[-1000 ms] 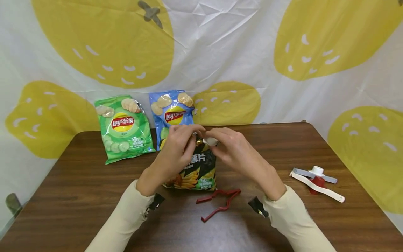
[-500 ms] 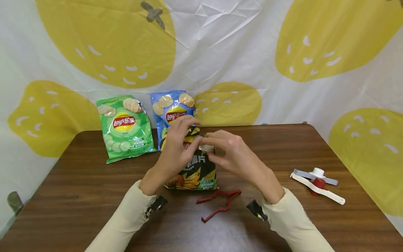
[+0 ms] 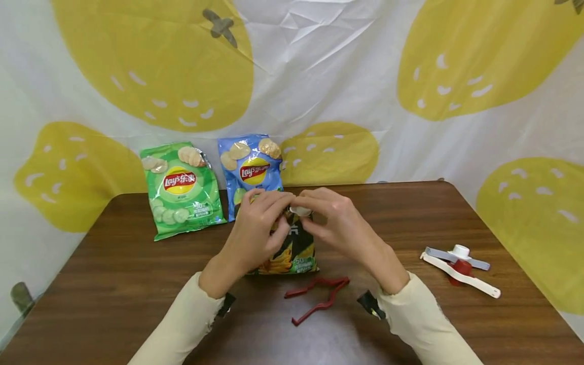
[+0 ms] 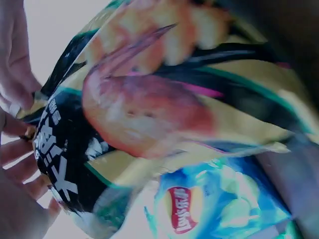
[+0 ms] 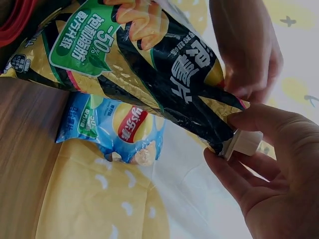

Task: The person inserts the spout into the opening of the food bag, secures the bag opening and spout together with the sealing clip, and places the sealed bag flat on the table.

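A black and gold chip bag (image 3: pixel 301 248) stands upright at the middle of the table. My left hand (image 3: pixel 257 228) bends over its top, fingers gripping the upper edge. At the bag's top right corner, my right hand (image 3: pixel 339 213) pinches a white bag clip (image 5: pixel 247 142) between thumb and fingers, with the clip's end right at the foil edge. The right wrist view has both hands side by side along the bag's top. In the left wrist view the bag's printed front (image 4: pixel 144 114) fills most of the picture.
A red clip (image 3: pixel 321 299) lies unfolded in front of the bag. Green (image 3: pixel 180 190) and blue (image 3: pixel 253 170) chip bags lean on the patterned cloth behind. At right lie a white clip (image 3: pixel 461 276), a grey bar clip with a white cap (image 3: pixel 461 251) and a red cap (image 3: pixel 462 268).
My left hand loosened and lifted its fingers from the bag's top half a second ago, then came down over it again. My right hand has stayed at the corner with the white clip.
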### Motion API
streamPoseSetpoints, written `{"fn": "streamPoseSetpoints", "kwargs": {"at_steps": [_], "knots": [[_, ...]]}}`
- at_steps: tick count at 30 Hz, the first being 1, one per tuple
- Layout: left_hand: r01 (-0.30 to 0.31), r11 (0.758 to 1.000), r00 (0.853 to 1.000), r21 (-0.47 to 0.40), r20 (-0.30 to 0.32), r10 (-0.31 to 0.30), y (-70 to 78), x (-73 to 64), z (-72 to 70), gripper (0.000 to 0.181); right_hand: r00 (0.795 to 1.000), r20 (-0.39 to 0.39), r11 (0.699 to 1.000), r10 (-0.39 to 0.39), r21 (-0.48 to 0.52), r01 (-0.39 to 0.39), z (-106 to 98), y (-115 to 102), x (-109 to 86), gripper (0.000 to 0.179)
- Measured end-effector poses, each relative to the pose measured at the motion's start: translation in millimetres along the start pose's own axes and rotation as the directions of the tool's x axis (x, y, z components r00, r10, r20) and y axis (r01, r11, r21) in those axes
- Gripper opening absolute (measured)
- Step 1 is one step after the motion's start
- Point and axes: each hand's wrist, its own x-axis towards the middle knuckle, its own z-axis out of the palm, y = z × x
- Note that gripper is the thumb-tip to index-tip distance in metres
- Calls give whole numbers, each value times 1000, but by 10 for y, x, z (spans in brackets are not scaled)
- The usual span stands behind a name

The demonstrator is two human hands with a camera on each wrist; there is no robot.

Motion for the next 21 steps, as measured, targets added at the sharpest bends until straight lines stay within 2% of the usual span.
{"fn": "streamPoseSetpoints", "kwargs": {"at_steps": [2, 4, 9, 12, 16, 21], "knots": [[16, 1000, 1000, -17, 18, -15, 7, -88, 12, 39, 1000, 0, 1000, -8, -6, 8, 26, -11, 0, 36], [46, 999, 999, -27, 5, -46, 15, -147, 48, 46, 1000, -10, 1000, -23, -18, 23, 64, -22, 1, 38], [118, 990, 987, -71, -99, -125, 5, -211, 180, 45, 998, -14, 993, -53, -106, 52, 203, -55, 2, 40], [117, 989, 981, -89, -143, -129, -10, -232, 230, 40, 999, 4, 986, -35, -163, 35, 270, -84, 1, 42], [97, 989, 979, -108, -170, -114, -24, -236, 264, 35, 999, 36, 976, 13, -218, -5, 296, -127, -2, 47], [85, 987, 974, -135, -197, -111, -39, -220, 295, 40, 997, 73, 972, 36, -235, -18, 283, -161, 11, 51]]}}
